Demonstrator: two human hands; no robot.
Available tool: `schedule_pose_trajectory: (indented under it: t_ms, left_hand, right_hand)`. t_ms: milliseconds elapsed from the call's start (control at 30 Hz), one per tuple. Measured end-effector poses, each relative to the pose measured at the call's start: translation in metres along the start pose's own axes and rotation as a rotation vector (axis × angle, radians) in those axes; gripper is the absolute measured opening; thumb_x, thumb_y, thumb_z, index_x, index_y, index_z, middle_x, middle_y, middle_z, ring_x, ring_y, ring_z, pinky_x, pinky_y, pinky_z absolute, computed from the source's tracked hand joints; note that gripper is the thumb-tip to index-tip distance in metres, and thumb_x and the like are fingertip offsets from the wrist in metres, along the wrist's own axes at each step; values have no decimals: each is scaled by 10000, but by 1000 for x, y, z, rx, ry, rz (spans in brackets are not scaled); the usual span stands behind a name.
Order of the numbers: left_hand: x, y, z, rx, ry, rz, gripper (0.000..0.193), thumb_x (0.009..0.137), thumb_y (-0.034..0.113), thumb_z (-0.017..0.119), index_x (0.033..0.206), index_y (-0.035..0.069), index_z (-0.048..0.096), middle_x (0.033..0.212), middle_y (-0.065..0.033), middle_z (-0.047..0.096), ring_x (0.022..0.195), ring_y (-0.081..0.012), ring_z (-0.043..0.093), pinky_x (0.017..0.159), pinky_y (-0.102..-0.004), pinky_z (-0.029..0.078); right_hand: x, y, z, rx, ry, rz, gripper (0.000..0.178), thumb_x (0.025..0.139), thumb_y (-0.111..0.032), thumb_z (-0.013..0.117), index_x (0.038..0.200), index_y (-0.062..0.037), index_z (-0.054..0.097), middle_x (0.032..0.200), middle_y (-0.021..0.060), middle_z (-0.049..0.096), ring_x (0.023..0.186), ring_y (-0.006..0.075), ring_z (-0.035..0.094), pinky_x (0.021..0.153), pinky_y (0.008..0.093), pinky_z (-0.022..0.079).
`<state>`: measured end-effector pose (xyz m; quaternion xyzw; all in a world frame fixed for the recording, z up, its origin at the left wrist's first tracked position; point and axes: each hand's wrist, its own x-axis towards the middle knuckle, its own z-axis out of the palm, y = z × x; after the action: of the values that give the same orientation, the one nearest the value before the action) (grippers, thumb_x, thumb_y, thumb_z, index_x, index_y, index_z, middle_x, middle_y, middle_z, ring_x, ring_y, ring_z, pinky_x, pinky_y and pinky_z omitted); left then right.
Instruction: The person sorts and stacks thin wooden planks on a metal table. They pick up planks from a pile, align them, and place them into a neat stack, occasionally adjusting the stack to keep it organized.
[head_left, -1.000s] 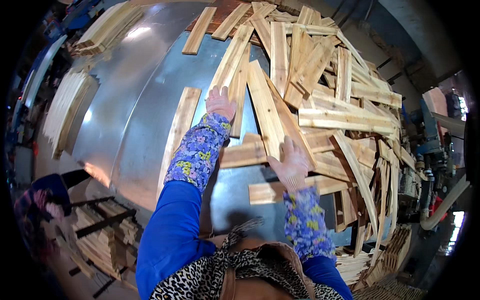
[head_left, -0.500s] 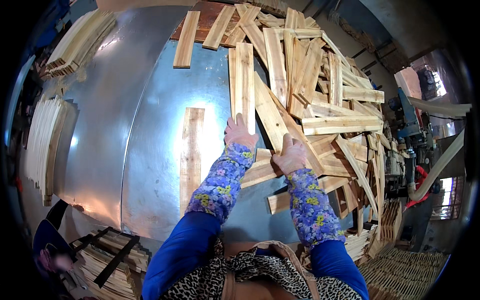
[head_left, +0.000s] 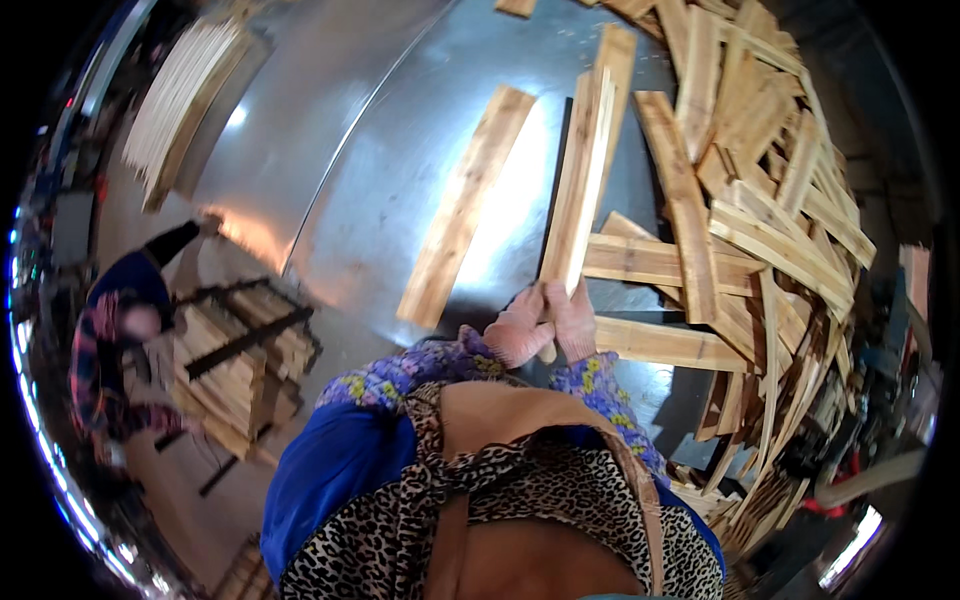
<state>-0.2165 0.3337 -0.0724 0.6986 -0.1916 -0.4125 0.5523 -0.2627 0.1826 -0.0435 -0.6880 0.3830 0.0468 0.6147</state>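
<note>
Close to my body, my left hand (head_left: 518, 328) and my right hand (head_left: 573, 318) are side by side, closed on the near end of long, narrow wooden boards (head_left: 577, 185). The boards are pressed together and seem tipped on edge, pointing away from me; their exact number is hard to tell. Another pale board (head_left: 617, 75) lies just beyond them. To the left, a single board (head_left: 468, 205) rests flat and slanted on the metal table (head_left: 370, 190). Right of my hands, loose boards (head_left: 660, 262) lie crosswise. My fingers partly hide the held ends.
A jumbled heap of boards (head_left: 760, 120) covers the table's right side. A neat stack of pale boards (head_left: 185, 105) stands far left. Beyond the table's left edge, another person (head_left: 125, 310) is beside a rack of stacked boards (head_left: 225, 370). A pale hose (head_left: 870, 482) runs at lower right.
My hands have come together and drawn in toward my body, now gripping boards between them. Before, they reached apart over separate boards. The view has turned and shifted.
</note>
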Motion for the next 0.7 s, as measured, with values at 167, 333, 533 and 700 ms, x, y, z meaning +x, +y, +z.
schedule_pose_trajectory:
  t_ms: [167,333,533,700]
  left_hand:
    - [-30,1,-49,983,376,185,820,934,482,777,1608,90,524,1533,-271,581,1434,-443,543,1199,-490,454]
    - [-37,-28,-140,904,594,-256,966,888,473,817,1663,19,461,1606,-310,542,1431,-466,583,1227,-544,460]
    - [-58,-45,-206,-1264,190,-151,771,917,321,784,1516,-88,521,1299,-262,706,1124,-341,737,967,-411,648]
    - [-51,-25,-225,-648,271,-75,625,969,439,761,1354,-46,680,1242,-209,765,1037,-322,764,901,-423,627]
  right_hand:
    - [25,28,-4,-76,-65,13,654,1015,-284,794,1527,38,546,1341,222,740,1221,321,719,1054,397,565]
    - [31,41,6,174,-77,-3,601,1017,-164,780,1523,65,551,1314,175,747,1156,264,711,1041,379,563]
    - [18,12,62,203,-116,-159,650,1001,-141,777,1561,56,513,1315,141,736,1148,223,705,1024,355,577]
    - [-3,-50,154,-310,-80,-214,875,965,-339,801,1674,1,418,1456,264,703,1304,378,701,1163,426,536]
